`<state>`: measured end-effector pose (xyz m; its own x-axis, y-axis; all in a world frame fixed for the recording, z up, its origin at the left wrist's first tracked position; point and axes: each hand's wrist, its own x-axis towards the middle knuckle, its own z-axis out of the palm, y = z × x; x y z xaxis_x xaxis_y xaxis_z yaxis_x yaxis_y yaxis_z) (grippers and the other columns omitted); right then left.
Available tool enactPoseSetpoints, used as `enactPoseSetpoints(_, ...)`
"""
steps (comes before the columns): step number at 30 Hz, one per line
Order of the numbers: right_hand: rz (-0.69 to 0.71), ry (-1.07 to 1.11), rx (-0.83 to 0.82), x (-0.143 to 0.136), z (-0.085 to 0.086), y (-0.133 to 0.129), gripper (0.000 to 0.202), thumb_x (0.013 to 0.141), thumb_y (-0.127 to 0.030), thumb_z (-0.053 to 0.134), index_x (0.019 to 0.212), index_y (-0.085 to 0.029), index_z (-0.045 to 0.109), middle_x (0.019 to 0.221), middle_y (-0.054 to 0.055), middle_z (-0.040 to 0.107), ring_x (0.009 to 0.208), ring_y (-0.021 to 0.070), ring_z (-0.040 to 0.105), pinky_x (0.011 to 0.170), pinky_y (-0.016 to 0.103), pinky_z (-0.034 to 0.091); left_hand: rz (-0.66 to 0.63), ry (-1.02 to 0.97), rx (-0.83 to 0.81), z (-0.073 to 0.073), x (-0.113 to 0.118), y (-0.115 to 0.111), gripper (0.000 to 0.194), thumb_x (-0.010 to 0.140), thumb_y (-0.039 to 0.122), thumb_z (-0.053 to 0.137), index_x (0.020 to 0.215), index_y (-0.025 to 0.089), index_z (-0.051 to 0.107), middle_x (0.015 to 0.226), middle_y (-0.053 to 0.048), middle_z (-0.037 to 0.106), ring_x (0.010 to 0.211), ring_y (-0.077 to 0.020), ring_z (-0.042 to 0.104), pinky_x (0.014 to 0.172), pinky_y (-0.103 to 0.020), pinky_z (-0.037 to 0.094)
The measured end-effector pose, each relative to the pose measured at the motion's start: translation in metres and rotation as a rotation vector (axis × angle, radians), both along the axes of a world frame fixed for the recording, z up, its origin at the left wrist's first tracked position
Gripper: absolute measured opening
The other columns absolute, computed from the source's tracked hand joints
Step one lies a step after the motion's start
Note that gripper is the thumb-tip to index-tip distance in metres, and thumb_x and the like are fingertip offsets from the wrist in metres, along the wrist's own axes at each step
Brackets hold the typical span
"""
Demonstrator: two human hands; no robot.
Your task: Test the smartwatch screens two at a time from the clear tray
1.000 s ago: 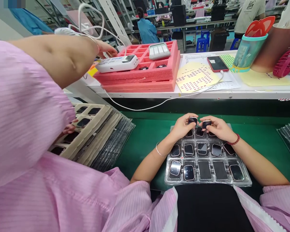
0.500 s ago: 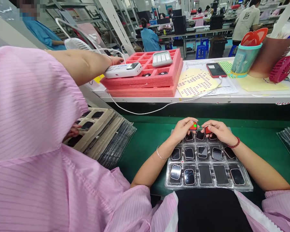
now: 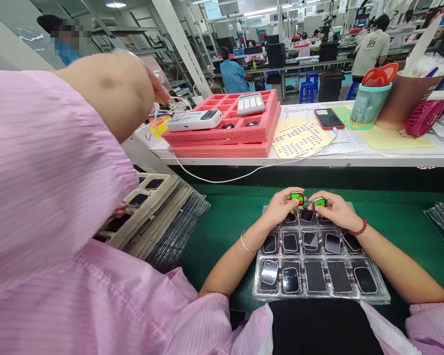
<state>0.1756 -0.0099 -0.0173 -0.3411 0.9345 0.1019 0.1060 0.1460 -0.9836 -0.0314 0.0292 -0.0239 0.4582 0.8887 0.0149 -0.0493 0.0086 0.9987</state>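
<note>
My left hand [image 3: 280, 209] grips a smartwatch body [image 3: 297, 198] by its edges, its lit screen red and green and the thumb across it. My right hand [image 3: 336, 211] holds a second smartwatch body [image 3: 319, 202], its screen mostly green. Both hands are close together above the far edge of a clear plastic tray [image 3: 259, 291]. Dark-screened watch bodies such as this one [image 3: 290, 280] lie in most of its pockets. Two pockets in the front row [image 3: 315, 276] hold no watch. My fingers partly cover the back row.
At left, a co-worker's pink-sleeved arm [image 3: 107, 93] reaches over the shelf, beside stacked trays [image 3: 163, 217]. The shelf bears red foam trays [image 3: 222, 143], a calculator [image 3: 250, 104], a phone [image 3: 329, 119], cups [image 3: 370, 106] and a pink fan [image 3: 424, 118]. A white cable [image 3: 222, 181] droops along its front.
The screen in my right hand has turned from red to mostly green; the left one shows more green. The co-worker's arm has lifted and bent. The view has tilted slightly upward.
</note>
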Motion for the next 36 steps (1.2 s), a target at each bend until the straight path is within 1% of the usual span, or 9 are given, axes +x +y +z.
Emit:
enactPoseSetpoints(6, -0.001, -0.003, -0.013, 0.0, -0.002, 0.0, 0.024, 0.081, -0.024, 0.062, 0.105, -0.019, 0.061, 0.091, 0.006, 0.072, 0.065, 0.0142, 0.064, 0.055, 0.025, 0.051, 0.008, -0.047, 0.037, 0.002, 0.0, -0.001, 0.033, 0.077, 0.027, 0.071, 0.107, 0.014, 0.064, 0.089, -0.006, 0.072, 0.066, -0.0108, 0.063, 0.058, -0.021, 0.046)
enactPoseSetpoints(12, 0.0, 0.006, -0.022, 0.002, -0.002, 0.001, 0.024, 0.082, -0.025, 0.063, 0.105, -0.019, 0.063, 0.093, 0.007, 0.073, 0.067, 0.0146, 0.066, 0.054, 0.025, 0.051, 0.04, -0.064, 0.037, 0.006, 0.001, -0.003, 0.028, 0.077, 0.033, 0.071, 0.096, 0.014, 0.064, 0.078, -0.004, 0.069, 0.068, -0.0119, 0.062, 0.061, -0.023, 0.048)
enactPoseSetpoints(15, -0.004, 0.018, -0.035, 0.003, -0.004, 0.002, 0.022, 0.088, -0.03, 0.058, 0.105, -0.018, 0.066, 0.093, 0.008, 0.074, 0.068, 0.0153, 0.067, 0.056, 0.026, 0.052, 0.065, -0.054, 0.041, 0.005, 0.001, -0.003, 0.026, 0.077, 0.033, 0.071, 0.092, 0.014, 0.063, 0.075, -0.004, 0.067, 0.068, -0.0122, 0.061, 0.06, -0.023, 0.049)
enactPoseSetpoints(18, -0.01, 0.031, -0.046, 0.004, -0.007, 0.003, 0.026, 0.092, -0.033, 0.054, 0.108, -0.018, 0.067, 0.096, 0.009, 0.074, 0.07, 0.0159, 0.069, 0.056, 0.026, 0.053, 0.061, -0.049, 0.057, 0.005, 0.001, -0.003, 0.026, 0.078, 0.033, 0.07, 0.092, 0.014, 0.063, 0.076, -0.004, 0.067, 0.068, -0.0116, 0.06, 0.061, -0.023, 0.049)
enactPoseSetpoints(22, 0.004, 0.053, -0.059, 0.004, -0.007, 0.004, 0.029, 0.092, -0.032, 0.053, 0.114, -0.018, 0.066, 0.101, 0.01, 0.074, 0.072, 0.0167, 0.07, 0.057, 0.027, 0.055, 0.042, -0.043, 0.069, 0.005, 0.0, -0.003, 0.024, 0.081, 0.035, 0.067, 0.092, 0.014, 0.063, 0.075, -0.004, 0.066, 0.069, -0.0125, 0.061, 0.061, -0.024, 0.049)
enactPoseSetpoints(27, 0.004, 0.077, -0.012, 0.003, -0.01, 0.005, 0.038, 0.084, -0.024, 0.061, 0.122, -0.02, 0.06, 0.107, 0.01, 0.072, 0.079, 0.0188, 0.071, 0.063, 0.031, 0.059, 0.014, -0.051, 0.115, 0.001, 0.0, -0.001, 0.032, 0.075, 0.019, 0.07, 0.105, 0.016, 0.062, 0.09, -0.005, 0.067, 0.078, -0.0131, 0.062, 0.07, -0.025, 0.05)
enactPoseSetpoints(30, 0.006, 0.056, 0.001, 0.003, -0.012, 0.006, 0.043, 0.082, -0.022, 0.061, 0.125, -0.02, 0.057, 0.11, 0.01, 0.071, 0.08, 0.0191, 0.071, 0.065, 0.032, 0.059, -0.008, -0.063, 0.119, -0.003, 0.0, 0.001, 0.035, 0.074, 0.015, 0.068, 0.108, 0.016, 0.061, 0.092, -0.005, 0.067, 0.081, -0.0133, 0.062, 0.073, -0.026, 0.049)
enactPoseSetpoints(33, -0.003, 0.033, -0.001, 0.003, -0.012, 0.005, 0.041, 0.081, -0.02, 0.06, 0.122, -0.019, 0.057, 0.107, 0.01, 0.071, 0.077, 0.0173, 0.07, 0.064, 0.031, 0.058, -0.021, -0.075, 0.124, -0.005, 0.0, 0.002, 0.039, 0.073, 0.012, 0.069, 0.11, 0.016, 0.06, 0.092, -0.005, 0.067, 0.087, -0.0147, 0.064, 0.078, -0.027, 0.049)
enactPoseSetpoints(36, 0.001, 0.018, 0.015, 0.002, -0.009, 0.004, 0.038, 0.08, -0.02, 0.06, 0.118, -0.019, 0.057, 0.099, 0.008, 0.071, 0.072, 0.015, 0.067, 0.061, 0.028, 0.055, -0.025, -0.073, 0.113, -0.004, 0.0, 0.001, 0.038, 0.073, 0.013, 0.069, 0.11, 0.016, 0.059, 0.089, -0.004, 0.067, 0.086, -0.0147, 0.064, 0.077, -0.026, 0.048)
